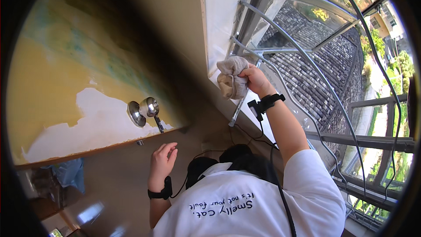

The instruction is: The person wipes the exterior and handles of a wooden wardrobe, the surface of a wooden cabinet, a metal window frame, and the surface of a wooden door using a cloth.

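Observation:
A bunched-up greyish-beige cloth (232, 77) is gripped in my right hand (256, 80), beside the window frame and its white sill. My right arm is stretched forward, with a black strap and small device on the wrist. Lower down, my left hand (163, 160) hangs below the door's edge with nothing in it, its fingers loosely bent and the thumb apart. Nearest to it is a round metal door knob (149, 106) on the yellow and white door (87, 118); hand and knob do not touch.
Metal window bars (302, 52) curve along the right, with a tiled roof (302, 57) outside. Black cables (372, 39) hang across the window, and another runs from my wrist device. A light blue plastic bag (72, 173) lies at the lower left. A dark blurred band crosses the upper left.

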{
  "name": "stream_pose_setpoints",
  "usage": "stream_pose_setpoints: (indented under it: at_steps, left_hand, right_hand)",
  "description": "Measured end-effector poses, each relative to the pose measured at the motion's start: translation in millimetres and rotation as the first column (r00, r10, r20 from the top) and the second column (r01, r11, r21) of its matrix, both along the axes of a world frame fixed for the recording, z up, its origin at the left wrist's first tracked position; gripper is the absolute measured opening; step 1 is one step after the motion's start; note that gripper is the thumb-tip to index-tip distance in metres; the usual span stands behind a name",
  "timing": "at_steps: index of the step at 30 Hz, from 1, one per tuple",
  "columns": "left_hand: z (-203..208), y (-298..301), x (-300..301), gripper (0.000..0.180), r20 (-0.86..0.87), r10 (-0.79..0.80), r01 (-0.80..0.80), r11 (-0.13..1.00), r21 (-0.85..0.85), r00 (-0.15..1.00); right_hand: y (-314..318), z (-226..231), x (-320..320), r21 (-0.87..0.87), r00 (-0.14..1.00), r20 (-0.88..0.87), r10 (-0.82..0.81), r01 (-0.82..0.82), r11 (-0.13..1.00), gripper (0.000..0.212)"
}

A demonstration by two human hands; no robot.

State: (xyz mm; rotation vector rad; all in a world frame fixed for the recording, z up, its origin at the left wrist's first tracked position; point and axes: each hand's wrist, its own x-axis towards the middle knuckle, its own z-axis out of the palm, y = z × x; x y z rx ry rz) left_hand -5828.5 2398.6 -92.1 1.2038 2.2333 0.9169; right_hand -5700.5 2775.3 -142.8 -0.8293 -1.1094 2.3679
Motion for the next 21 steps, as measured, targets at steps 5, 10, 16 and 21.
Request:
stream_pose_setpoints:
  at_steps: [5, 10, 16, 21]
  left_hand:
    - [-1, 3, -2, 0.017, 0.019, 0.005, -0.005, 1.000, -0.007, 1.000]
    - [-3, -1, 1, 0.017, 0.051, 0.044, -0.041, 0.998, -0.055, 0.998]
    - [-9, -18, 2, 0.018, 0.026, 0.079, -0.077, 0.995, -0.062, 0.997]
    - [-9, -20, 1, 0.018, 0.018, 0.091, -0.090, 0.995, -0.048, 0.996]
  right_hand:
    - [18, -14, 2, 0.769, 0.582, 0.637, -0.506, -0.435, 0.468, 0.030]
    - [32, -52, -30, 0.472, 0.319, 0.859, -0.401, -0.797, 0.377, 0.030]
    - [29, -54, -77, 0.619, 0.434, 0.785, -0.442, -0.557, 0.554, 0.037]
    - [40, -39, -67, 0.481, 0.333, 0.873, -0.356, -0.712, 0.512, 0.036]
